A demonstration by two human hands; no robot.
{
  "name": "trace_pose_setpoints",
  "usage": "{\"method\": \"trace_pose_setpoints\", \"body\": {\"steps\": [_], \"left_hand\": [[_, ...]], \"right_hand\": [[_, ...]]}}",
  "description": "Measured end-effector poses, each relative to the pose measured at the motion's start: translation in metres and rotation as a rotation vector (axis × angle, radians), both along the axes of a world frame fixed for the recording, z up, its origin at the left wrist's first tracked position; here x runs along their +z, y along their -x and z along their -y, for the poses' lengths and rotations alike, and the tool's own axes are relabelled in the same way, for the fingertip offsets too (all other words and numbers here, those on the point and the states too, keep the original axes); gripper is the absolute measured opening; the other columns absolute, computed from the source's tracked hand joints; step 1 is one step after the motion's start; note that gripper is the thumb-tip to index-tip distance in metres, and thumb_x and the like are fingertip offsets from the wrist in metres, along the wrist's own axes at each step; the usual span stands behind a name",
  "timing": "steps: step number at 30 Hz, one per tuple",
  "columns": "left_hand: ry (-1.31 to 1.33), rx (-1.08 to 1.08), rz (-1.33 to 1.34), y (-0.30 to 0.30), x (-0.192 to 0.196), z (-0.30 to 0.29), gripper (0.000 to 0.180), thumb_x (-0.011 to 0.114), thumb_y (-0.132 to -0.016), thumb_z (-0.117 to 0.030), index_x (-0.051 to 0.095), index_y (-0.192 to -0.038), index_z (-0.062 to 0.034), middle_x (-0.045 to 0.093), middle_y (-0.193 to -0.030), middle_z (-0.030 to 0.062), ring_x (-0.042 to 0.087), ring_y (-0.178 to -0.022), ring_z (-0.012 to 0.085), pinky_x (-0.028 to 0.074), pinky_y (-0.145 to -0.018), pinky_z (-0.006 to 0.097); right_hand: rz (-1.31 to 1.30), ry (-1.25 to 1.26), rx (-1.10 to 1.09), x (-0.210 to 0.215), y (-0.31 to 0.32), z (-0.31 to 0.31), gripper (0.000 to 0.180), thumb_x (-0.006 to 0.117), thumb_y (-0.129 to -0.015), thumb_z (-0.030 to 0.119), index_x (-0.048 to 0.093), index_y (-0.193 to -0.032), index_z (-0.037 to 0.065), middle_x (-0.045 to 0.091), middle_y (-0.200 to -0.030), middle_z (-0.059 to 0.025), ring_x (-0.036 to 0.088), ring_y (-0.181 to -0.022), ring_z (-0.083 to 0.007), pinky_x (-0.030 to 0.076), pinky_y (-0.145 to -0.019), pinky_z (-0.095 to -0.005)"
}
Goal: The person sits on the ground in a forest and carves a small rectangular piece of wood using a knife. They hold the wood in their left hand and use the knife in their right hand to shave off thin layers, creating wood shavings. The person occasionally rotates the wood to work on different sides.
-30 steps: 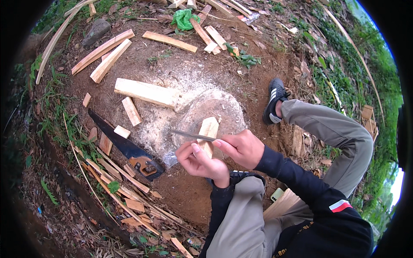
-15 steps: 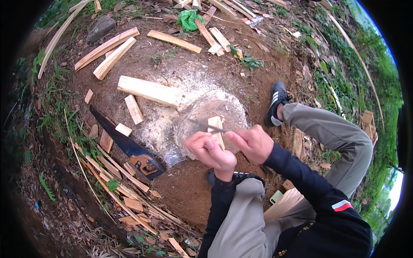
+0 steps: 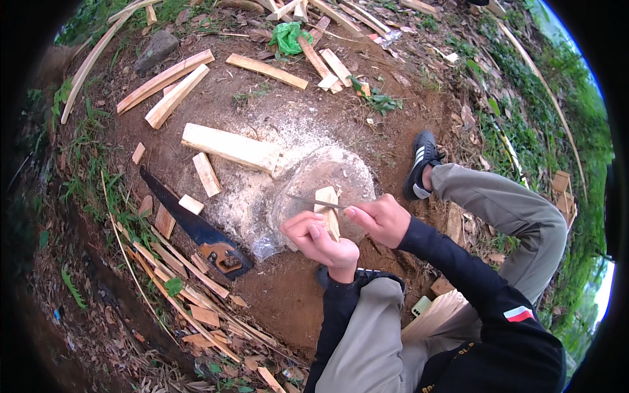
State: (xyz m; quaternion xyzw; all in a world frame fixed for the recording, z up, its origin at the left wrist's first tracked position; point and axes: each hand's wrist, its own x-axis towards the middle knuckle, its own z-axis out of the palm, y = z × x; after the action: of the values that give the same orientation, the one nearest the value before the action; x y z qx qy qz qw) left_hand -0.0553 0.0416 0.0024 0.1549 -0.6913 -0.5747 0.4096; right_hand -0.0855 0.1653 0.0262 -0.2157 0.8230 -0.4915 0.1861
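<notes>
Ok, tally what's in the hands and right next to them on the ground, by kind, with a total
Small wood piece held in the left hand: 1
Thin knife blade in the right hand: 1
Handsaw on the dirt: 1
Flat pale stone under the hands: 1
Thick light plank by the stone: 1
Total: 5

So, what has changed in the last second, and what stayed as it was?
The knife in the right hand moved from beside the small wood piece onto its top end. The left hand kept its grip on the piece throughout. Nothing was let go. The handsaw, the plank and the flat stone stayed in place.
</notes>
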Motion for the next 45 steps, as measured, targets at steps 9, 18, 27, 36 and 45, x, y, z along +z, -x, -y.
{"method": "trace_pose_setpoints", "body": {"steps": [9,18,27,36,45], "left_hand": [[-0.105,0.046,-0.014,-0.002,-0.001,0.004,0.023,0.04,-0.096,-0.023,0.04,-0.08,-0.0061,0.044,-0.085,0.0088,0.043,-0.083,0.0202,0.036,-0.077,0.037],[-0.035,0.061,-0.008,-0.005,-0.005,0.011,0.022,0.04,-0.095,-0.024,0.04,-0.08,-0.0071,0.046,-0.084,0.0081,0.043,-0.085,0.0212,0.034,-0.082,0.038],[0.114,0.012,-0.021,-0.006,-0.01,0.01,0.023,0.041,-0.094,-0.023,0.04,-0.078,-0.0072,0.042,-0.085,0.0085,0.043,-0.086,0.0202,0.035,-0.08,0.038],[0.161,0.004,-0.024,-0.008,-0.014,0.001,0.019,0.041,-0.091,-0.022,0.043,-0.079,-0.0069,0.046,-0.084,0.0081,0.042,-0.086,0.0222,0.035,-0.08,0.038],[-0.016,0.091,-0.049,-0.002,-0.007,0.003,0.021,0.04,-0.092,-0.023,0.042,-0.077,-0.0088,0.047,-0.078,0.0065,0.043,-0.084,0.0212,0.034,-0.08,0.037]], "right_hand": [[-0.079,-0.039,0.045,0.006,-0.003,0.005,0.033,0.056,-0.1,0.026,0.061,-0.077,0.004,0.053,-0.056,-0.0188,0.059,-0.053,-0.0384,0.045,-0.05,-0.0448],[-0.159,-0.091,0.009,0.008,-0.007,0.007,0.033,0.058,-0.099,0.026,0.059,-0.075,0.004,0.053,-0.056,-0.0194,0.059,-0.053,-0.039,0.045,-0.05,-0.0463],[-0.148,-0.112,0.038,0.011,-0.006,0.004,0.035,0.056,-0.1,0.029,0.064,-0.075,0.005,0.054,-0.056,-0.0194,0.059,-0.052,-0.0383,0.046,-0.05,-0.0461],[-0.11,-0.083,0.045,0.007,-0.001,-0.001,0.033,0.056,-0.1,0.027,0.066,-0.081,0.002,0.054,-0.057,-0.0205,0.059,-0.054,-0.039,0.045,-0.051,-0.0455],[-0.106,-0.099,0.038,0.003,0.003,0.001,0.036,0.056,-0.101,0.029,0.061,-0.076,0.002,0.052,-0.055,-0.0195,0.057,-0.053,-0.04,0.044,-0.05,-0.0458]]}}
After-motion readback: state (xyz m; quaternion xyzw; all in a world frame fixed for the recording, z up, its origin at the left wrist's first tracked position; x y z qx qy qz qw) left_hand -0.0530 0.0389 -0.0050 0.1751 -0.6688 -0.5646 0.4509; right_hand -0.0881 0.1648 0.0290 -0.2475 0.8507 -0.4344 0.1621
